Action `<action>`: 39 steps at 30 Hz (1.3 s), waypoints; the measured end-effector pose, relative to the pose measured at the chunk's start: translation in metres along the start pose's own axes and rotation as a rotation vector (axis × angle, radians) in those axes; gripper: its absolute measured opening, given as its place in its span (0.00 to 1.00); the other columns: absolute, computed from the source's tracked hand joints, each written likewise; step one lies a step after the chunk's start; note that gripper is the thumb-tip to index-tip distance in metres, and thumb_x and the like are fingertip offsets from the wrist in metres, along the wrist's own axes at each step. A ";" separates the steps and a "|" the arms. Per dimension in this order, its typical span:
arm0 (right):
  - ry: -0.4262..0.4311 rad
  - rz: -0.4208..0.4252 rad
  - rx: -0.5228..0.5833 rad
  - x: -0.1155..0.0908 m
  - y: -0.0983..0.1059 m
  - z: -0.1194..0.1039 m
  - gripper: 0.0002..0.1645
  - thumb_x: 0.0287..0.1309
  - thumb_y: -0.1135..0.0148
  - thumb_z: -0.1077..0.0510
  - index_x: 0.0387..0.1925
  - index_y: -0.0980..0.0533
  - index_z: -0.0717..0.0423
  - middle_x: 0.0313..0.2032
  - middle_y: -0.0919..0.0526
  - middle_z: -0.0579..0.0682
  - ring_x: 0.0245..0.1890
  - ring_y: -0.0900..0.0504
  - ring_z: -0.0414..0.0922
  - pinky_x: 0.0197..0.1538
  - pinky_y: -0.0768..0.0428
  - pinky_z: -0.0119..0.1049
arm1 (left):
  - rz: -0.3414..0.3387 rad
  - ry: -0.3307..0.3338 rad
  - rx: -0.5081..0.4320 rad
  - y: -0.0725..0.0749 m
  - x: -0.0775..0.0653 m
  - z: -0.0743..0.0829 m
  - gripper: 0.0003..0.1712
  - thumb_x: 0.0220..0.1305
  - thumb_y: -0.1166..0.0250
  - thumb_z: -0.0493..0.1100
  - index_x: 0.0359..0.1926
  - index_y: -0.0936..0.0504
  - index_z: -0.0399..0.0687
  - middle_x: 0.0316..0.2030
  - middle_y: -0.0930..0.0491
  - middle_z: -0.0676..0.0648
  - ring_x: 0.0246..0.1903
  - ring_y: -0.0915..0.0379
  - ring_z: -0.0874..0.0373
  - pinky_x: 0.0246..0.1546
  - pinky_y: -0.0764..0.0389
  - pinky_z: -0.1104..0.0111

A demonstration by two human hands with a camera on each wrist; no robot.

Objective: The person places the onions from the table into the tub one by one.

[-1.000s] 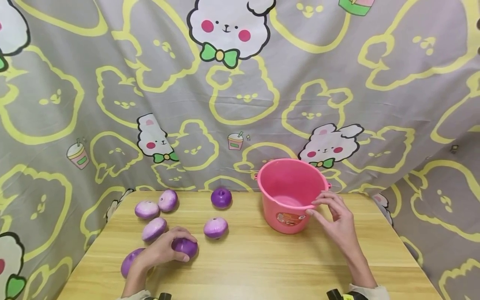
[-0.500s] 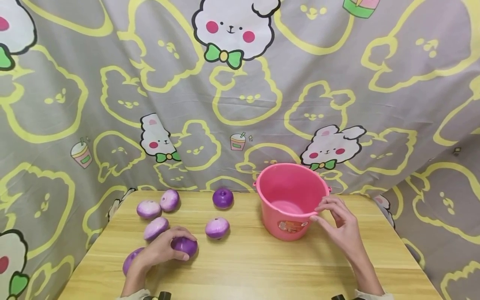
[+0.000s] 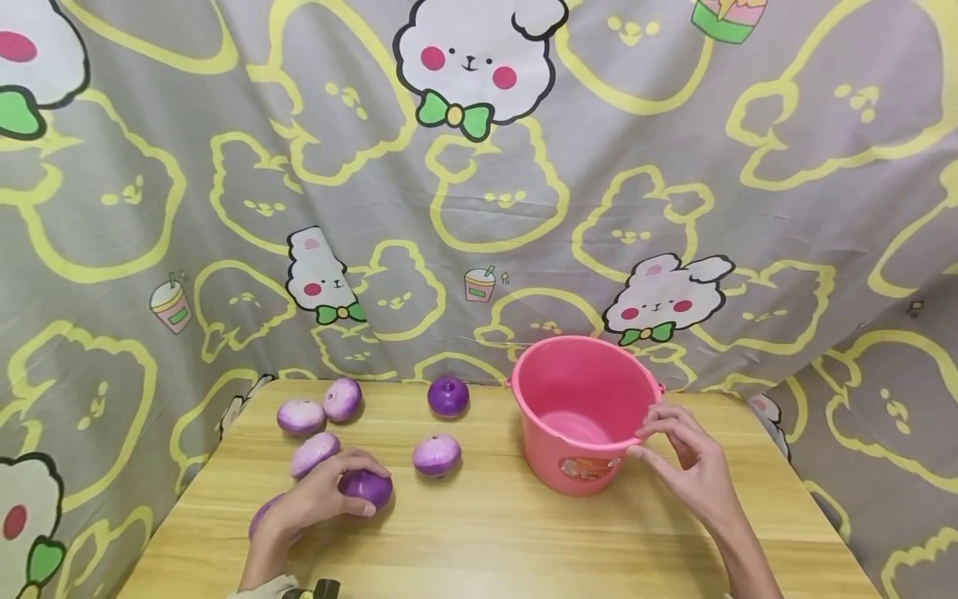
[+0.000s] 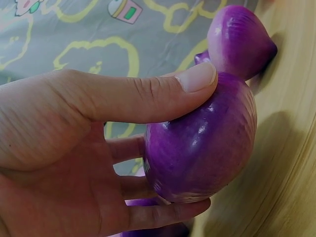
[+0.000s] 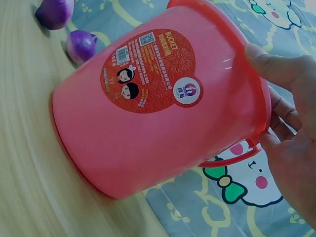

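Observation:
My left hand (image 3: 325, 491) grips a purple onion (image 3: 368, 489) at the left of the table, thumb on one side and fingers round the other. The same onion (image 4: 207, 138) fills the middle of the left wrist view. At the right, my right hand (image 3: 692, 470) pinches the near right rim of a pink bucket (image 3: 576, 462), which stands upright on the table. In the right wrist view the thumb lies outside the bucket's rim, near a red label (image 5: 153, 69). The bucket's visible floor holds nothing.
Several other onions lie on the wooden table (image 3: 509, 541): a dark purple one (image 3: 449, 398) at the back, a paler one (image 3: 437, 455) before it, and more at the left. A patterned cloth (image 3: 494, 333) hangs behind the table.
The bucket has come toward the table's front, with my right hand still at its rim. My left hand keeps its grip on the onion. The head view has shifted slightly.

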State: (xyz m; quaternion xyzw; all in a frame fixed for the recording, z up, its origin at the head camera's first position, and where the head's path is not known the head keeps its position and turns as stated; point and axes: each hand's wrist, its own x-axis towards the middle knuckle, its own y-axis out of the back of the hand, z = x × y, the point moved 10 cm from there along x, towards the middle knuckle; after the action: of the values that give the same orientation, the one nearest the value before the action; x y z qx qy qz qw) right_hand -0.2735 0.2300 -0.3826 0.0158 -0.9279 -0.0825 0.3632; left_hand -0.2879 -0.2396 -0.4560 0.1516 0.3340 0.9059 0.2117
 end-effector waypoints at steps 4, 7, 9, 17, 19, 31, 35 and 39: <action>0.026 -0.021 0.003 -0.005 0.000 -0.007 0.24 0.42 0.31 0.87 0.41 0.19 0.69 0.48 0.24 0.62 0.57 0.27 0.50 0.68 0.29 0.36 | 0.002 0.014 -0.007 0.001 -0.001 -0.001 0.23 0.53 0.21 0.46 0.51 0.14 0.53 0.52 0.19 0.49 0.55 0.27 0.52 0.55 0.24 0.64; 0.039 -0.038 0.034 -0.006 -0.002 -0.011 0.24 0.41 0.31 0.88 0.41 0.19 0.71 0.48 0.24 0.63 0.57 0.27 0.50 0.67 0.28 0.37 | 0.006 0.029 -0.030 0.002 0.000 -0.001 0.24 0.53 0.21 0.45 0.52 0.15 0.52 0.53 0.19 0.48 0.55 0.26 0.49 0.55 0.23 0.63; 0.043 -0.048 0.048 -0.006 -0.003 -0.013 0.24 0.41 0.32 0.89 0.41 0.19 0.71 0.48 0.24 0.63 0.58 0.28 0.50 0.67 0.28 0.37 | 0.013 0.044 -0.049 0.003 0.001 -0.002 0.25 0.53 0.21 0.44 0.53 0.16 0.51 0.54 0.19 0.47 0.56 0.26 0.46 0.55 0.23 0.63; 0.044 -0.070 0.064 -0.013 -0.006 -0.024 0.24 0.39 0.31 0.89 0.41 0.19 0.72 0.47 0.24 0.62 0.56 0.28 0.51 0.67 0.27 0.36 | 0.038 0.009 -0.052 0.007 0.005 0.004 0.27 0.54 0.21 0.43 0.56 0.16 0.49 0.57 0.21 0.42 0.58 0.28 0.38 0.57 0.22 0.58; 0.040 -0.074 0.061 -0.014 -0.007 -0.026 0.24 0.39 0.31 0.88 0.41 0.19 0.72 0.47 0.23 0.62 0.55 0.28 0.51 0.66 0.26 0.35 | 0.049 -0.002 -0.042 0.009 0.005 0.006 0.27 0.54 0.21 0.43 0.56 0.16 0.49 0.57 0.21 0.42 0.58 0.28 0.38 0.57 0.22 0.54; -0.040 -0.060 -0.038 -0.026 -0.012 -0.030 0.24 0.41 0.29 0.86 0.41 0.18 0.66 0.48 0.23 0.59 0.57 0.27 0.50 0.65 0.26 0.35 | 0.122 0.024 -0.086 0.014 0.006 0.005 0.26 0.54 0.21 0.41 0.56 0.16 0.51 0.59 0.23 0.41 0.59 0.30 0.41 0.58 0.24 0.47; -0.015 -0.062 -0.032 -0.027 -0.014 -0.034 0.26 0.40 0.29 0.86 0.41 0.17 0.65 0.48 0.23 0.60 0.57 0.27 0.50 0.66 0.27 0.35 | 0.168 -0.042 -0.063 0.018 0.007 0.012 0.26 0.55 0.21 0.40 0.56 0.16 0.48 0.58 0.23 0.42 0.59 0.29 0.43 0.59 0.24 0.59; 0.011 -0.066 0.001 -0.030 -0.016 -0.037 0.26 0.40 0.30 0.87 0.42 0.18 0.67 0.48 0.23 0.61 0.57 0.27 0.49 0.66 0.27 0.35 | 0.201 -0.084 -0.074 0.022 0.007 0.017 0.26 0.54 0.21 0.38 0.55 0.16 0.46 0.58 0.22 0.42 0.59 0.28 0.43 0.59 0.25 0.67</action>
State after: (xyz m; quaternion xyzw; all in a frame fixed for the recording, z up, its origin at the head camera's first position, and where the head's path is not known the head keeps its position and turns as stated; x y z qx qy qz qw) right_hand -0.2269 0.2114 -0.3784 0.0468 -0.9250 -0.0939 0.3652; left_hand -0.2937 -0.2423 -0.4280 0.2142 0.2741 0.9272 0.1392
